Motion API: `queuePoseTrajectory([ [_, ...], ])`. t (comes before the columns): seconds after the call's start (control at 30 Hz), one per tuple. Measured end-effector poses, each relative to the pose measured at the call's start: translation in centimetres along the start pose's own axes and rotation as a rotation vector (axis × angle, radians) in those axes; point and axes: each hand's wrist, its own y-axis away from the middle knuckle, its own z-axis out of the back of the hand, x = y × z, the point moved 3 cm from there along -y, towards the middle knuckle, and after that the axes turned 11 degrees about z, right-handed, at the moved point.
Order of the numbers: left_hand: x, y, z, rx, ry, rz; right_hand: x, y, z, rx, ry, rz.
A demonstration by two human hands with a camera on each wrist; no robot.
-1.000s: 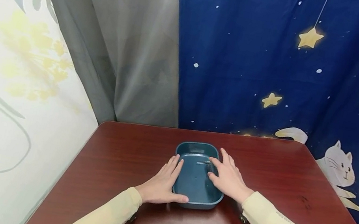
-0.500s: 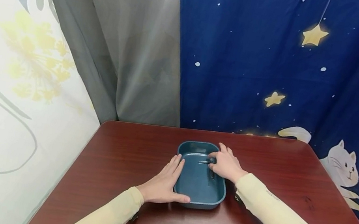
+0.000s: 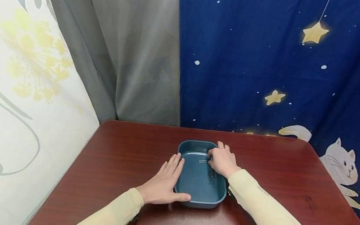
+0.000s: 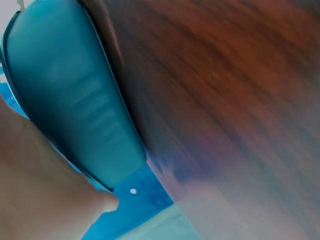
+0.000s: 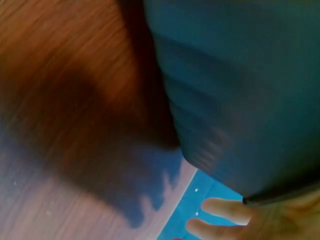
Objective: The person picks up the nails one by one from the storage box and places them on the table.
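A dark teal rectangular tray (image 3: 198, 203) with raised walls stands on the table. Thin dark pin-like pieces (image 3: 203, 161) lie inside it toward the back and right; their exact kind is too small to make out. My left hand (image 3: 164, 184) rests along the tray's left side, fingers straight and thumb over the near rim. My right hand (image 3: 223, 161) reaches over the right wall near the back corner. Its thumb and index finger bend down inside among the pieces, while other fingers stay outside the rim. Whether they pinch a piece is hidden.
The reddish-brown wooden table (image 3: 130, 148) surrounds the tray. A grey curtain (image 3: 149, 63) and a blue star-patterned curtain (image 3: 240, 58) hang behind its far edge. A pale flower-printed cloth (image 3: 21, 108) lines the left side.
My right hand has moved slightly back and left, its thumb and index finger drawing closer over the pieces. More pieces show along the tray's right side. My left hand stays put.
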Motion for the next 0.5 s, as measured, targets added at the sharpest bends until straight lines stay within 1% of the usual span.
queuePoseTrajectory([
  [0.13,-0.7,0.2,0.1,-0.048,-0.037,0.002,0.0,-0.1,-0.4,-0.020,0.023,-0.001],
  [0.23,-1.2,0.2,0.0,-0.068,-0.056,0.016,0.1,-0.2,-0.6,-0.030,0.024,-0.008],
  [0.33,-1.5,0.1,0.0,-0.066,-0.062,0.034,0.1,-0.1,-0.6,-0.029,0.017,-0.003],
  [0.5,-1.6,-0.1,-0.2,-0.036,-0.051,0.048,0.2,-0.2,-0.6,-0.005,0.000,-0.012],
])
